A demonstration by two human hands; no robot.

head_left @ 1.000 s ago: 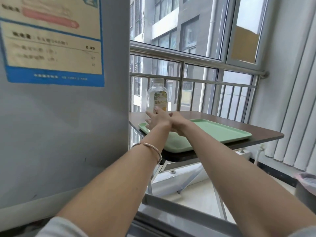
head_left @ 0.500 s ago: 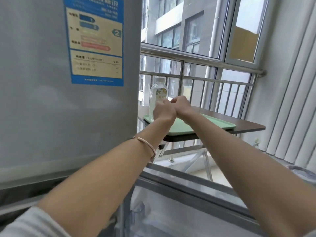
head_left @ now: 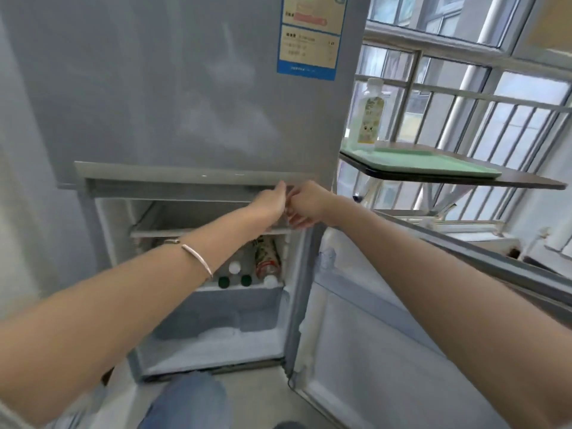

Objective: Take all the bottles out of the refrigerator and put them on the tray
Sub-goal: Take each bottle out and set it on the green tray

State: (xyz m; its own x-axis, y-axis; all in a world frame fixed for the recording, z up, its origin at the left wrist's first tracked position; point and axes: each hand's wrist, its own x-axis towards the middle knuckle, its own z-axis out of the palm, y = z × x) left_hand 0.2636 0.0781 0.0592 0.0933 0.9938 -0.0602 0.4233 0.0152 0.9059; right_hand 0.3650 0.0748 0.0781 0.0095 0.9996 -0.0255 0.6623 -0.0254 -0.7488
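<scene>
The grey refrigerator (head_left: 185,88) has its lower compartment open. On its shelf lie several bottles (head_left: 266,258), one with a red and green label, and others showing white and green caps (head_left: 234,267). My left hand (head_left: 272,199) and my right hand (head_left: 309,205) are side by side at the top right corner of the opening, just under the upper door's lower edge. Neither hand holds anything; the fingers are loosely curled. One clear bottle (head_left: 370,116) with a pale label stands upright on the left end of the green tray (head_left: 433,164).
The tray lies on a dark brown table (head_left: 526,181) to the right of the refrigerator, before a window railing (head_left: 464,94). The lower door (head_left: 387,335) hangs open to the right. My knee in jeans (head_left: 192,400) is below the opening.
Both hands left the bottle on the tray and swung left and down to the open lower compartment. The view dropped, so the inside of the refrigerator now shows.
</scene>
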